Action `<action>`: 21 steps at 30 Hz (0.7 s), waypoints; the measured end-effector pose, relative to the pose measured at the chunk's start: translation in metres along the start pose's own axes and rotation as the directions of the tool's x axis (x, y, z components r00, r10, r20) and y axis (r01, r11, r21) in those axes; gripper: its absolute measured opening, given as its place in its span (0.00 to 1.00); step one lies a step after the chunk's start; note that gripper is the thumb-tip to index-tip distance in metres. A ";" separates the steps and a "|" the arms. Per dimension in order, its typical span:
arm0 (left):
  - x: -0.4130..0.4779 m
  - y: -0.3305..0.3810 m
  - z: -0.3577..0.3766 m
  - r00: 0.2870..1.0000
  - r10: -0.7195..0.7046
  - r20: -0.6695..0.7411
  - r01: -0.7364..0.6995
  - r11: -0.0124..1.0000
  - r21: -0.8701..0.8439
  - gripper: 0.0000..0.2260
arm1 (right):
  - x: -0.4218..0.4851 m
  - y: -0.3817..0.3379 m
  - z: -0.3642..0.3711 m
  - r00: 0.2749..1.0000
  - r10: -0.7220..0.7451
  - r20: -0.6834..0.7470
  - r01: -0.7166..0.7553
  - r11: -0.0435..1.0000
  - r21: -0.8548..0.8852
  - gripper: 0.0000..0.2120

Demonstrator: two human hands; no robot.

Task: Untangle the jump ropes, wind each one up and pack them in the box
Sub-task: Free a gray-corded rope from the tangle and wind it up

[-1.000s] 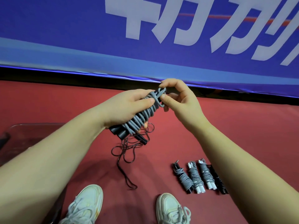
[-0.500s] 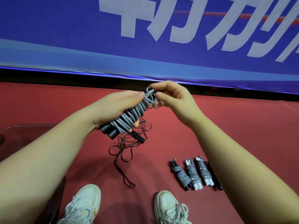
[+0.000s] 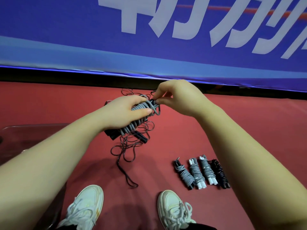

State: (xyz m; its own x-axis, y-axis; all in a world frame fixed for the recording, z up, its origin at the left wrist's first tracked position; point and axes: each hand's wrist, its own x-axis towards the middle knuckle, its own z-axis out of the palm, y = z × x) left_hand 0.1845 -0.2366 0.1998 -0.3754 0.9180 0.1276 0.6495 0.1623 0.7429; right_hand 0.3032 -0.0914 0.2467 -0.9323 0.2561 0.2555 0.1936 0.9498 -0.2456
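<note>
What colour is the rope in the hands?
Grey. The head view shows the jump rope coiled round black handles, gripped by the left hand.

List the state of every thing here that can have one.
Grey jump rope with black handles: wound into a coil, end loop loose.
Left hand: grips the coil.
Right hand: pinches the rope's end at the coil's top.
Thin dark jump rope: tangled, loose on the red floor.
Four wound jump ropes: bundled, side by side on the floor.
Clear plastic box: on the floor, contents hidden.
</note>
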 end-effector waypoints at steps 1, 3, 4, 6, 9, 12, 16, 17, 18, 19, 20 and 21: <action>0.000 0.000 0.001 1.000 -0.010 0.007 0.011 0.999 -0.047 0.06 | 0.001 0.000 0.001 1.000 -0.016 -0.024 0.014 0.996 -0.083 0.06; -0.001 0.001 0.001 0.999 -0.028 0.030 0.032 0.986 -0.167 0.04 | 0.003 0.003 0.004 0.984 -0.147 -0.104 0.122 0.970 -0.211 0.06; -0.001 0.001 0.000 0.999 -0.033 0.039 0.041 0.976 -0.214 0.04 | 0.004 0.005 0.007 0.956 -0.253 -0.148 0.204 0.936 -0.287 0.05; 0.000 0.001 -0.002 0.998 -0.035 0.056 0.048 0.965 -0.258 0.04 | 0.003 0.011 0.016 0.889 -0.391 -0.240 0.296 0.888 -0.352 0.04; 0.001 0.001 -0.003 0.996 -0.011 0.090 0.033 0.968 -0.251 0.04 | 0.000 0.009 0.025 0.904 -0.259 -0.341 0.228 0.965 -0.130 0.03; 0.003 0.003 -0.001 0.998 0.007 0.065 0.008 0.975 -0.224 0.03 | 0.003 0.006 0.030 0.928 -0.014 -0.373 0.088 0.979 0.183 0.04; 0.007 0.004 -0.005 0.999 0.034 0.031 -0.026 0.975 -0.219 0.03 | 0.012 0.003 0.034 0.869 0.156 -0.469 0.059 0.909 0.412 0.04; 0.007 0.003 -0.006 0.999 0.038 0.034 -0.030 0.977 -0.210 0.03 | 0.014 0.002 0.032 0.868 0.173 -0.466 0.054 0.899 0.435 0.04; 0.007 0.002 -0.006 0.999 0.029 0.039 -0.020 0.977 -0.214 0.03 | 0.016 0.003 0.031 0.876 0.181 -0.447 0.041 0.895 0.443 0.04; 0.006 0.000 -0.005 0.999 0.009 0.045 0.001 0.973 -0.233 0.03 | 0.016 0.004 0.031 0.892 0.186 -0.411 0.022 0.893 0.450 0.04; 0.005 -0.003 -0.003 0.999 -0.022 0.049 0.033 0.966 -0.257 0.03 | 0.017 0.006 0.032 0.910 0.195 -0.365 -0.008 0.890 0.456 0.04; 0.005 -0.005 0.001 0.997 -0.062 0.041 0.071 0.958 -0.277 0.04 | 0.016 0.007 0.034 0.926 0.211 -0.313 -0.044 0.884 0.466 0.04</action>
State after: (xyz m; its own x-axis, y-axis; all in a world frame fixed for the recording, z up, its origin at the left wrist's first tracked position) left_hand 0.1797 -0.2330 0.1961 -0.3870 0.9205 0.0541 0.4124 0.1203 0.9030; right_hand 0.2792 -0.0863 0.2173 -0.7269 0.4940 0.4771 0.0702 0.7445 -0.6639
